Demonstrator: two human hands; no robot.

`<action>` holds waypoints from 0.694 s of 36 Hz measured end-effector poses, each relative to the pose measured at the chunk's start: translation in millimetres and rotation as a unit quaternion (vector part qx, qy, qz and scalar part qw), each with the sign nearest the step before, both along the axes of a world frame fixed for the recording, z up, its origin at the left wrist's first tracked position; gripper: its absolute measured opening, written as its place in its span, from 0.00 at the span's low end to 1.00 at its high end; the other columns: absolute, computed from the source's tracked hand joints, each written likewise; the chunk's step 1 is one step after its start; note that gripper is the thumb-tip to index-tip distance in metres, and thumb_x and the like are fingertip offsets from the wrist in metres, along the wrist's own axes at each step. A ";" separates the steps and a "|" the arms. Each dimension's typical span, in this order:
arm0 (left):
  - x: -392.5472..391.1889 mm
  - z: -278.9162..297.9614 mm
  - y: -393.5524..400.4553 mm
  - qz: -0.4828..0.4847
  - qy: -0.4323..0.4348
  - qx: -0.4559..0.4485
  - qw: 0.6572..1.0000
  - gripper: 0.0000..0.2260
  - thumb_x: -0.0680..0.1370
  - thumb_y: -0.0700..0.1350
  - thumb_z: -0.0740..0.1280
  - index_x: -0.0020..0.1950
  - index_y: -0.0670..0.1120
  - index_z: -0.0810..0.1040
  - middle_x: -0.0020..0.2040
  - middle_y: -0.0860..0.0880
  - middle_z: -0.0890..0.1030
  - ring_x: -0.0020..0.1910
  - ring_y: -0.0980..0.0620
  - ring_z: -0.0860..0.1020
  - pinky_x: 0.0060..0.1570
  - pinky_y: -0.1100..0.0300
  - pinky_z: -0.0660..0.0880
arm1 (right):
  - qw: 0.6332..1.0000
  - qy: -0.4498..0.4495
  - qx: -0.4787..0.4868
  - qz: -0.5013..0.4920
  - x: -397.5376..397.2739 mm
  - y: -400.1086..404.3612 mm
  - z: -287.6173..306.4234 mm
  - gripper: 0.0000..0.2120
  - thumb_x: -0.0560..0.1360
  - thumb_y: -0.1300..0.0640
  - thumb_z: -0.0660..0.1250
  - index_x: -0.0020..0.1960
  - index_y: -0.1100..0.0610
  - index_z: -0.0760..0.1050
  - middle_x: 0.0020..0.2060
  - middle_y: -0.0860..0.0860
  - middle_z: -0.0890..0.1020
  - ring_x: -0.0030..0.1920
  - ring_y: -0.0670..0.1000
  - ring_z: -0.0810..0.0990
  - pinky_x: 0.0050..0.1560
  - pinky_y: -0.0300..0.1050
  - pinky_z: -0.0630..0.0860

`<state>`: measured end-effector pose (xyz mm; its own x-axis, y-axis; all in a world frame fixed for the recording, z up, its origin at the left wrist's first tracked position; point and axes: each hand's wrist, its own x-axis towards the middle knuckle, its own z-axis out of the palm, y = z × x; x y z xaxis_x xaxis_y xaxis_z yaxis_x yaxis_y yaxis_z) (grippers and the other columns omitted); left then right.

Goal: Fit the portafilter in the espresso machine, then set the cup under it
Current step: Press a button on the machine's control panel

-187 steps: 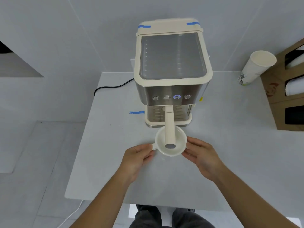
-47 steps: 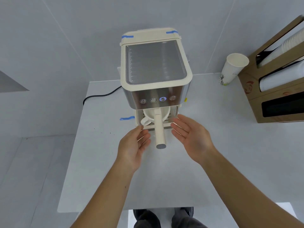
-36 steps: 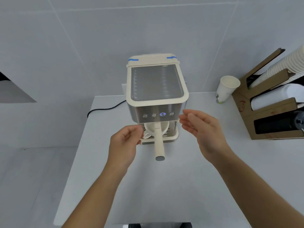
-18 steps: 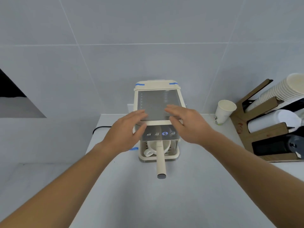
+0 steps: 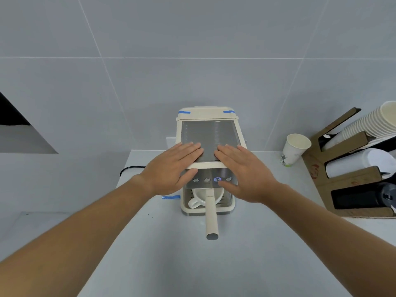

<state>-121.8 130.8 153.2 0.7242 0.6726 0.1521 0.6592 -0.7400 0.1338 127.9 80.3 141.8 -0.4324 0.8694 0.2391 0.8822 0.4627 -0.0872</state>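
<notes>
A cream and steel espresso machine (image 5: 209,133) stands at the back middle of the grey table. The portafilter sits in the machine, its long cream handle (image 5: 211,217) pointing straight toward me. A white cup (image 5: 198,199) stands on the drip tray under it, its handle to the left. My left hand (image 5: 171,168) lies flat, fingers spread, over the machine's front left top edge. My right hand (image 5: 244,170) lies flat over the front right top edge. Neither hand holds anything.
A paper cup (image 5: 293,150) stands to the right of the machine. A cardboard cup dispenser (image 5: 353,179) with stacked cups fills the right edge. A black power cord (image 5: 130,169) runs off left behind the machine. Blue tape (image 5: 170,197) marks the table beside the base.
The cup has gone from the table in front of the machine onto the drip tray under the portafilter. Both hands let go, rose and came to rest on the machine's top.
</notes>
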 end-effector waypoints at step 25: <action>3.1 -20.1 7.2 -0.006 -0.113 0.005 0.994 0.25 0.80 0.53 0.57 0.74 0.44 0.69 0.75 0.47 0.69 0.75 0.50 0.64 0.76 0.57 0.52 | 0.983 0.093 0.160 0.011 -2.3 11.7 -29.0 0.29 0.70 0.49 0.75 0.66 0.61 0.76 0.66 0.57 0.79 0.66 0.58 0.77 0.67 0.57 0.71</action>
<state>-118.7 138.0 133.1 0.6789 0.6611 0.3194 0.6037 -0.7502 0.2696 125.6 92.0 112.7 -0.3732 0.7276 0.5756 0.8540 0.5118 -0.0932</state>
